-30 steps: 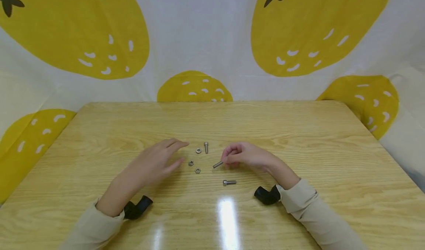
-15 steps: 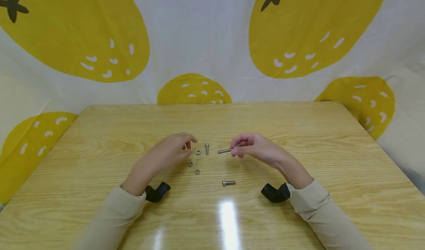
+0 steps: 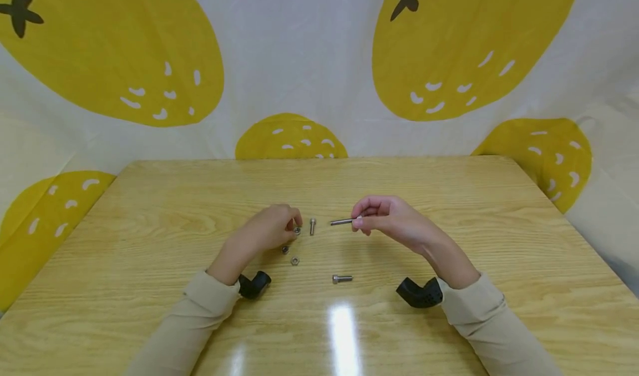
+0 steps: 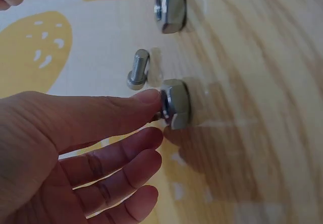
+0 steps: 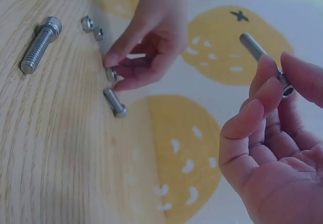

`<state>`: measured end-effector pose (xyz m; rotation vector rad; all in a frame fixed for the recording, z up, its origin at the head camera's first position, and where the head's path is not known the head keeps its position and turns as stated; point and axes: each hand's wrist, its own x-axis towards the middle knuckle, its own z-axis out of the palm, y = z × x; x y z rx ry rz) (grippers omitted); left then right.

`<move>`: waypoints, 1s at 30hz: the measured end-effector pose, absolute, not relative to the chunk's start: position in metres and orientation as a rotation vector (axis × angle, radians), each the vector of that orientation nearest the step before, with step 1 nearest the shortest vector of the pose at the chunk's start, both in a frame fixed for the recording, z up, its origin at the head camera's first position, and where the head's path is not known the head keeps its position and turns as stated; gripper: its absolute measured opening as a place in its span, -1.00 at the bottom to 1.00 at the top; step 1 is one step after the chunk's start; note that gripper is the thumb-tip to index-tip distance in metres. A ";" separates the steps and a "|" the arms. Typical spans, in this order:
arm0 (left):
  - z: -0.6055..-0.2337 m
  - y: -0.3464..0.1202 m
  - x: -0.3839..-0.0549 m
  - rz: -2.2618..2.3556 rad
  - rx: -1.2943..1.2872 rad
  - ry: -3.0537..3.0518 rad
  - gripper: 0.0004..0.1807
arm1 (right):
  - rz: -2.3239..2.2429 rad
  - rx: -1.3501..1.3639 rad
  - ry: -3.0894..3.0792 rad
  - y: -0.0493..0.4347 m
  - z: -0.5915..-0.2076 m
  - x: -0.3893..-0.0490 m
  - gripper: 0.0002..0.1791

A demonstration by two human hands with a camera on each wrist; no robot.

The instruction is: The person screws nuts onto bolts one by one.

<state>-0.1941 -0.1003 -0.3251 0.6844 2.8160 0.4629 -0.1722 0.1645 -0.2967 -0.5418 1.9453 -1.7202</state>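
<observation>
Count: 3 socket-head screws, 3 hex nuts, 2 hands.

Screws: 1 held, 2 lying on the wood-grain table [image 3: 189, 198]. Right hand [image 3: 399, 220] grasps the held screw [image 3: 341, 221] by its head end, between thumb and fingers, clear of the tabletop; shank points toward the left hand [image 3: 264, 232]. Far screw [image 3: 312, 227] lies just right of the pinched nut, head away from the person. Near screw [image 3: 342, 279] lies apart, nearest the person, head to the left.

Nuts: 1 at the left hand, 2 loose. Left thumb and a finger pinch the far nut [image 5: 111, 74] from either side; whether it touches the table, cannot tell. Middle nut [image 3: 285, 250] and near nut [image 3: 295, 260] lie flat, near each other, just below that hand.

Also: 2 black elbow-shaped pieces [image 3: 420, 293], 1 per wrist; 2 beige sleeves [image 3: 499, 323]; 1 backdrop cloth [image 3: 299, 60], 5 yellow fruit prints visible.
</observation>
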 end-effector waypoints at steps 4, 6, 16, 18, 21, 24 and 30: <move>-0.326 -0.098 -0.193 0.468 0.687 2.814 -0.83 | -1.729 -0.559 1.943 0.164 -0.295 -0.170 -0.85; -0.327 -0.097 -0.192 0.474 0.689 2.817 -0.85 | -1.728 -0.565 1.945 0.164 -0.295 -0.170 -0.85; -0.328 -0.098 -0.192 0.511 0.707 2.836 -0.90 | -1.719 -0.569 1.961 0.165 -0.293 -0.169 -0.82; -0.327 -0.098 -0.192 0.545 0.707 2.847 -0.91 | -1.725 -0.572 1.955 0.166 -0.292 -0.169 -0.83; -0.323 -0.099 -0.192 0.619 0.734 2.867 -0.92 | -1.740 -0.582 1.948 0.166 -0.291 -0.169 -0.86; -0.317 -0.098 -0.190 0.721 0.775 2.879 -0.94 | -1.755 -0.588 1.945 0.166 -0.290 -0.169 -0.89; -0.303 -0.096 -0.184 1.003 0.806 2.854 -0.98 | -1.796 -0.593 1.938 0.166 -0.287 -0.167 -0.92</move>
